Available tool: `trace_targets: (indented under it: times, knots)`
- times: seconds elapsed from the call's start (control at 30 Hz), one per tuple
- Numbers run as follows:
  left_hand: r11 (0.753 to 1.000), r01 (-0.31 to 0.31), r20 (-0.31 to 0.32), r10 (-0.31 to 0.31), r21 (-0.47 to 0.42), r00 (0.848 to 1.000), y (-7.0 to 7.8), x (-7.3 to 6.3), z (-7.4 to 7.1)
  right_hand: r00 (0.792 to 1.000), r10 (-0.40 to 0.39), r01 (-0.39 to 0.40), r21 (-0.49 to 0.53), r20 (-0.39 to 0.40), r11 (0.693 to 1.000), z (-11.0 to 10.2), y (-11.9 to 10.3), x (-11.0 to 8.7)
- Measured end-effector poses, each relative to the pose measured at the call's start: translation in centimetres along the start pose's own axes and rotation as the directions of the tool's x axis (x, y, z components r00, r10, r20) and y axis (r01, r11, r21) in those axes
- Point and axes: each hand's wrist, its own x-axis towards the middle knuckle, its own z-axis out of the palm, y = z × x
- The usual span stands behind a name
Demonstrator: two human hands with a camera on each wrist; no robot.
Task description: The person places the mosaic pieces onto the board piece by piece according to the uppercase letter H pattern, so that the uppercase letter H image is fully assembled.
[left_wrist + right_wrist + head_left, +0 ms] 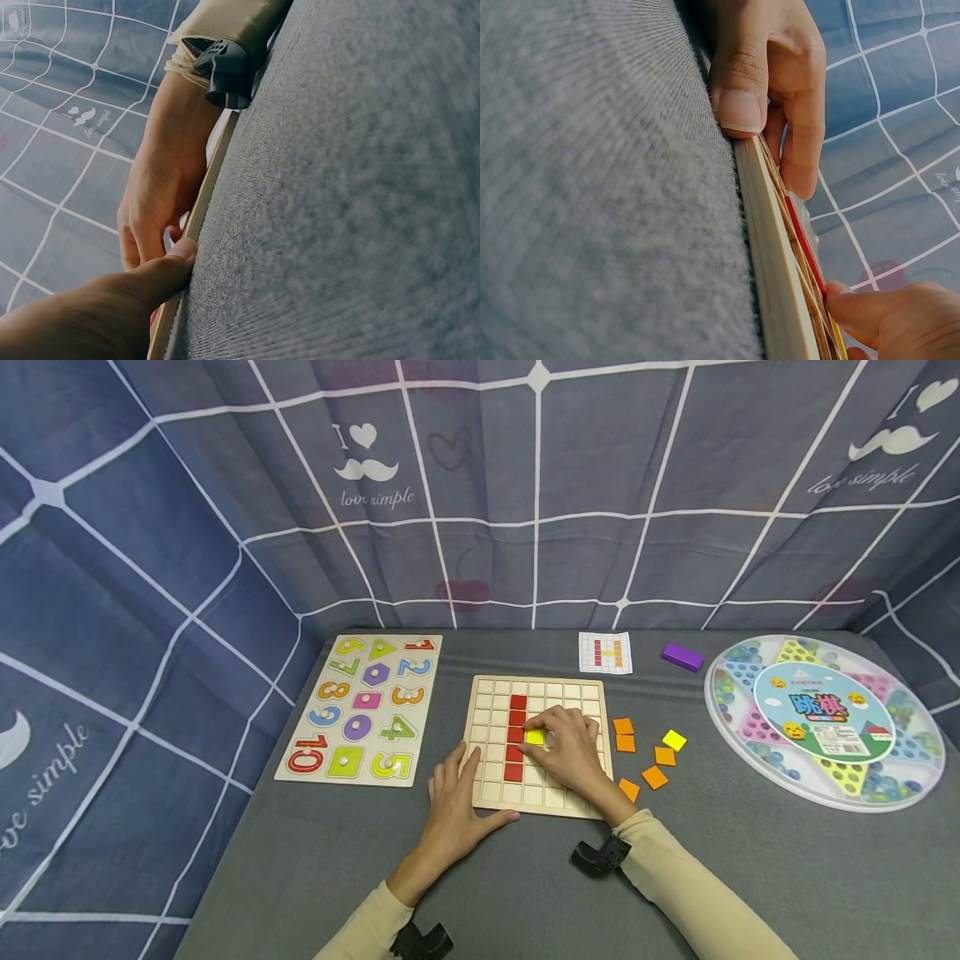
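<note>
A wooden grid board (495, 789) lies on the table with a column of red square tiles (513, 772) down its middle. Beside that column, a yellow square tile (535, 737) sits between the thumb and index finger of my right hand (573, 747), which pinches it low over the grid. My left hand (453, 802) steadies the board's near left corner, its fingers extended along the left side. In the left wrist view the left thumb (169, 270) presses the board's front edge. The right wrist view shows the right thumb (855, 307) close to a red tile's edge.
Several orange tiles (655, 777) and another yellow tile (674, 740) lie right of the board. Behind are a pattern card (605, 653) and a purple block (682, 657). A number puzzle (300, 760) lies left, a round Chinese checkers box (825, 724) right. Grey-blue curtains surround the table.
</note>
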Motion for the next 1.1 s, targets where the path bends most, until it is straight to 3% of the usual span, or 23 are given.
trace_targets:
  times: [0.67,0.83,0.93,1.1]
  knots:
    - [1.000,0.002,-0.009,-0.002,-0.011,1.000,0.1,0.0,0.0,1.000,-0.027,0.026,0.073,0.009,0.997,-0.4,0.5,-0.1]
    - [1.000,-0.003,-0.024,0.003,-0.011,1.000,0.0,0.0,0.1,0.993,-0.120,0.120,0.154,-0.010,0.981,-2.4,1.2,-0.4]
    - [1.000,-0.011,-0.032,0.010,-0.013,0.999,-0.1,0.0,0.1,0.986,-0.157,0.165,0.137,-0.064,0.977,-4.4,2.4,-0.9]
    - [0.999,-0.025,-0.033,0.024,-0.023,0.999,-0.2,0.0,0.2,0.986,-0.095,0.102,0.046,-0.140,0.994,-7.9,5.2,-2.5]
